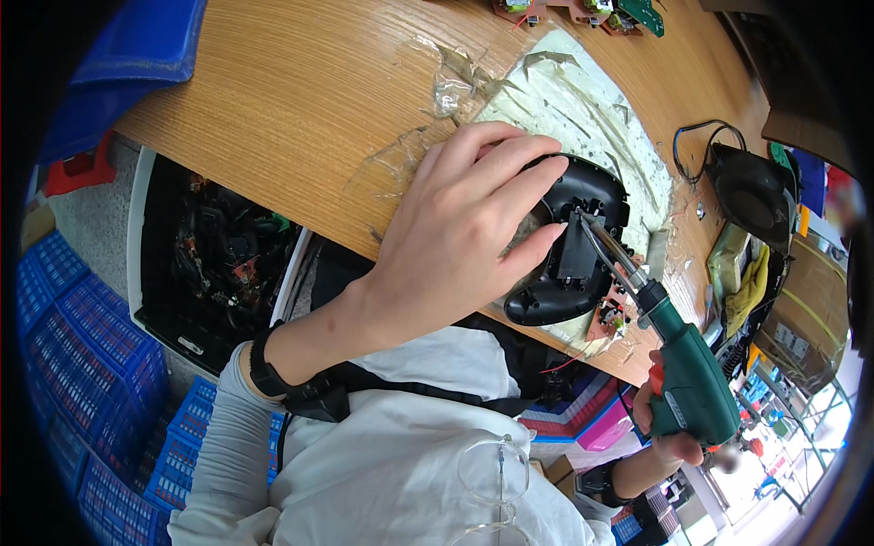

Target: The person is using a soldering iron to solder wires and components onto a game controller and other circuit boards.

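Observation:
My left hand (455, 218) holds a black plastic shell (537, 305), shaped like a game controller half, at the table's front edge. Its fingers curl over the far rim and the thumb presses near the middle. In my right hand (672, 446) is a green soldering gun (694, 382) with a red trigger, gripped by its handle. The gun's metal tip reaches the small black parts at the shell's centre; whether it touches them I cannot tell. A reddish circuit board (610, 318) lies beside the shell's near right side, with a thin red wire nearby.
A worn whitish pad (605, 123) is taped to the wooden table (300, 100). Circuit boards (583, 11) lie at the far edge. To the right are a black speaker-like part (751, 196) and a cardboard box (801, 309). A bin of dark parts (218, 255) stands left below the table.

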The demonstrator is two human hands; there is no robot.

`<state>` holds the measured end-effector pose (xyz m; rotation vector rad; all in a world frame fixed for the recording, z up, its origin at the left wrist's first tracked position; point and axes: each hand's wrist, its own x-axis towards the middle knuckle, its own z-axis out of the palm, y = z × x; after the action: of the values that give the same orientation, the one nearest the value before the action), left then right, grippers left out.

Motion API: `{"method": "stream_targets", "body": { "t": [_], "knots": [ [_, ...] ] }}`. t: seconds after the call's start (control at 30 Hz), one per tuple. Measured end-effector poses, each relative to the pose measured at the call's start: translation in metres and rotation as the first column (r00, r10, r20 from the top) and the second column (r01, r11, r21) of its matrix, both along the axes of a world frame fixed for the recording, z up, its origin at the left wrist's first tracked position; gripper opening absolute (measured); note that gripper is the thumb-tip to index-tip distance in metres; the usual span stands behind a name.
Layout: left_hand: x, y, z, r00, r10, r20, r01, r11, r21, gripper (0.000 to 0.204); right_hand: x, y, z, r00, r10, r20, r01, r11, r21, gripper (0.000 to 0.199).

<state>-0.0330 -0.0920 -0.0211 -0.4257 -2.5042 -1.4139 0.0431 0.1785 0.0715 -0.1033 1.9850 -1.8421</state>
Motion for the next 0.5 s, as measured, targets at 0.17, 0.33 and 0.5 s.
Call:
{"method": "stream_targets", "body": {
  "t": [0.17,0.33,0.5],
  "knots": [
    [0.0,-0.002,0.003,1.0,-0.001,0.007,0.001,1.0,-0.007,0.036,0.0,0.008,-0.003,0.989,0.144,-0.019,-0.146,0.984,-0.107,0.111],
    [-0.002,-0.004,0.012,0.999,0.012,0.033,-0.016,0.992,0.123,0.026,0.018,-0.019,0.006,0.96,-0.28,0.028,0.281,0.954,-0.107,0.112],
    [0.0,0.004,0.036,0.983,-0.063,0.175,-0.001,0.938,0.346,0.014,0.009,-0.03,-0.018,0.955,-0.298,-0.001,0.209,0.672,-0.711,0.111]
  ]
}}
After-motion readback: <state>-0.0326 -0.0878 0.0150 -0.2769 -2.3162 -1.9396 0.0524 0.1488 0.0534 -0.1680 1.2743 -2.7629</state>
